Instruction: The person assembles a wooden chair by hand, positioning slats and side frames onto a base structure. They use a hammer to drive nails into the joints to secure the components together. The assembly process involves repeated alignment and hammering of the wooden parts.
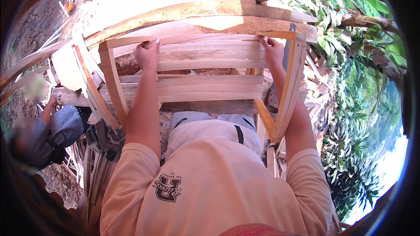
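Note:
A pale wooden chair frame, with slats across its middle and posts at both sides, lies in front of my body. My left hand is closed around the inner end of its upper left rail. On the other side, my right hand grips the inner end of the upper right rail, thumb and fingers bent round it. The right post stands beside my right forearm. Behind that post shows part of a grey metal blade, perhaps a handsaw's.
Long wooden beams cross beyond the frame. At the left, another person sits near a white object and stacked wood strips. Scrap wood lies at the right, before green plants.

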Motion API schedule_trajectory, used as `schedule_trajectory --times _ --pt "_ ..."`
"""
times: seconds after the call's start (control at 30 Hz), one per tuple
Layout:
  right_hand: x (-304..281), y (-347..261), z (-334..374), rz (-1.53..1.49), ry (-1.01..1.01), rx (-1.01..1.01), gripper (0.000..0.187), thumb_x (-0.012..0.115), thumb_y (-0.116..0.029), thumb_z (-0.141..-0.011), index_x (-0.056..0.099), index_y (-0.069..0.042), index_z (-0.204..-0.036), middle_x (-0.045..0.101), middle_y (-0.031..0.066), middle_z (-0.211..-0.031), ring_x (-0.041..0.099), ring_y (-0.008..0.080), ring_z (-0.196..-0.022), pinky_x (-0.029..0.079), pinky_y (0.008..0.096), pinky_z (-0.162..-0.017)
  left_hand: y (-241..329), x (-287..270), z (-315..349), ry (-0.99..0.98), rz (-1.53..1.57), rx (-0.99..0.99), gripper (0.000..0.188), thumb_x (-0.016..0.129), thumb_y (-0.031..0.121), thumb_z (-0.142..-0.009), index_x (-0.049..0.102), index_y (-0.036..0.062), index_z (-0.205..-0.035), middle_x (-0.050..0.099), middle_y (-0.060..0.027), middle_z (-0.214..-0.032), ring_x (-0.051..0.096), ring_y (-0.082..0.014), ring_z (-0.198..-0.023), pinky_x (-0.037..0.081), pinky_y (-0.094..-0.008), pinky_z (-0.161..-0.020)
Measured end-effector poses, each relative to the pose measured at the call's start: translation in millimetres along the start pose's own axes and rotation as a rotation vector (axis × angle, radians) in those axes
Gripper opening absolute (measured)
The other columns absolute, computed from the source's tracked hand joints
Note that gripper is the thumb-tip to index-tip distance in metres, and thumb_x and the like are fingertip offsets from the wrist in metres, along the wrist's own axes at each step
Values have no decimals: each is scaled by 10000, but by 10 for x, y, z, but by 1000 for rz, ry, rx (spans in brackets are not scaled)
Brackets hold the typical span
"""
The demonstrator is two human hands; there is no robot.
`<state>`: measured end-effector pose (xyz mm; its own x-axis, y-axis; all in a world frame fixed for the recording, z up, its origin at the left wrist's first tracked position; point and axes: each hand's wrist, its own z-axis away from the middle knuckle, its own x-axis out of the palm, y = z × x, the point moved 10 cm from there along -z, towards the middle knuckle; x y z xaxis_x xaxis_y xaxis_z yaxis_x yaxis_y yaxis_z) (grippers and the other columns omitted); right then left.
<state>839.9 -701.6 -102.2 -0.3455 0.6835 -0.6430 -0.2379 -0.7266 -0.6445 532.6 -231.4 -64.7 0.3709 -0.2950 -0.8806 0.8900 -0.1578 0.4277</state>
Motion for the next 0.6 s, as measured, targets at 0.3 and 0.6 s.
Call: schedule_trajectory --times 0.3,0.6 --pt "16 -17 99 -151 28 29 410 786 -274 -876 723 10 -1165 764 131 -1017 718 222 -935 533 331 -858 -82 98 -129 -32 -84 50 560 839 458 -788 695 19 -1104 620 -172 -1169 602 -333 -1105 473 -437 -999" --pt "110 -337 -58 23 50 -182 481 793 -477 -830 749 -55 -1056 754 117 -926 722 270 -851 549 385 -763 -36 126 -225 -91 -300 -5 582 814 509 -780 722 -3 -1040 721 -234 -1102 678 -391 -1066 520 -457 -950"
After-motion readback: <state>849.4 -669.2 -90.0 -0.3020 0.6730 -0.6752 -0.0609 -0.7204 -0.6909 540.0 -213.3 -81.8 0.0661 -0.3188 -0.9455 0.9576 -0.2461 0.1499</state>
